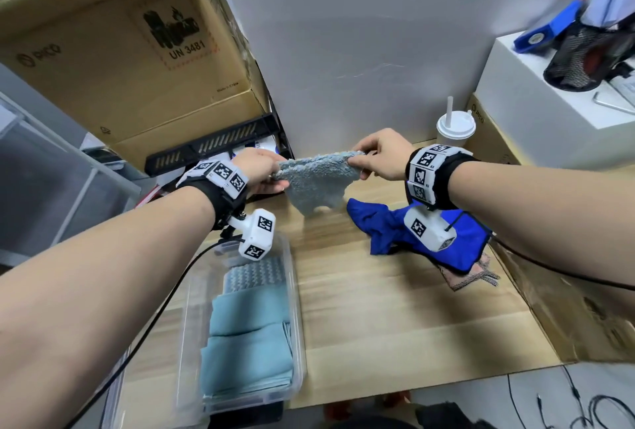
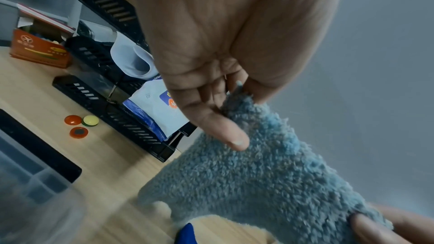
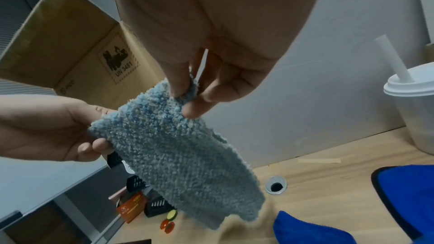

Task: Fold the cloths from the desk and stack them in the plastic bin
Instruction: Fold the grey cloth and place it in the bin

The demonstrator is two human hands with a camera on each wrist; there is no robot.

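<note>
A fluffy light-blue cloth [image 1: 318, 179] hangs in the air above the back of the desk, stretched between both hands. My left hand [image 1: 264, 171] pinches its left top corner, and my right hand [image 1: 378, 154] pinches the right top corner. The left wrist view shows the cloth [image 2: 258, 173] held between thumb and fingers. In the right wrist view the cloth [image 3: 178, 155] droops down toward the desk. A crumpled royal-blue cloth [image 1: 405, 233] lies on the desk under my right wrist. The clear plastic bin [image 1: 295, 308] at the front left holds folded teal cloths [image 1: 247, 342].
A large cardboard box [image 1: 130, 50] and a black tray rack [image 1: 213, 147] stand at the back left. A white lidded cup with a straw [image 1: 455, 129] stands at the back right beside more boxes [image 1: 549, 102]. Round magnets [image 2: 79, 123] lie near the rack. A pinkish cloth [image 1: 470, 274] peeks from under the blue one.
</note>
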